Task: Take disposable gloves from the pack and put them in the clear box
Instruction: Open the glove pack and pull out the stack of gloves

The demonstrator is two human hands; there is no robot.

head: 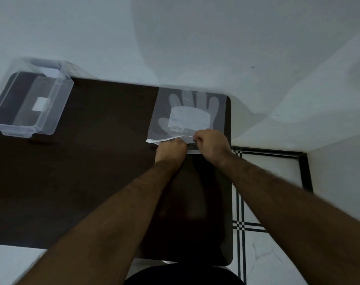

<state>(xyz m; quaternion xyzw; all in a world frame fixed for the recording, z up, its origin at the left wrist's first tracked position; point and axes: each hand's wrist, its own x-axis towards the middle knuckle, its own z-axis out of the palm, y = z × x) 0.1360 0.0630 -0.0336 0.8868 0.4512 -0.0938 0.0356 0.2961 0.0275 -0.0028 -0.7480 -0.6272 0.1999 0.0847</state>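
A flat translucent pack of disposable gloves [188,109] lies at the far right of the dark table [105,161], with a hand shape and a white label showing through it. Both hands meet at its near, open edge. My left hand [171,149] pinches the lower flap against the table. My right hand [213,144] pinches the upper flap and lifts it slightly, so the mouth gapes. The clear box [29,103] stands without a lid at the far left corner, well away from both hands.
A white wall runs behind the table. White floor tiles with black lines [240,202] lie beyond the table's right edge. A dark seat or garment [183,274] shows at the bottom centre.
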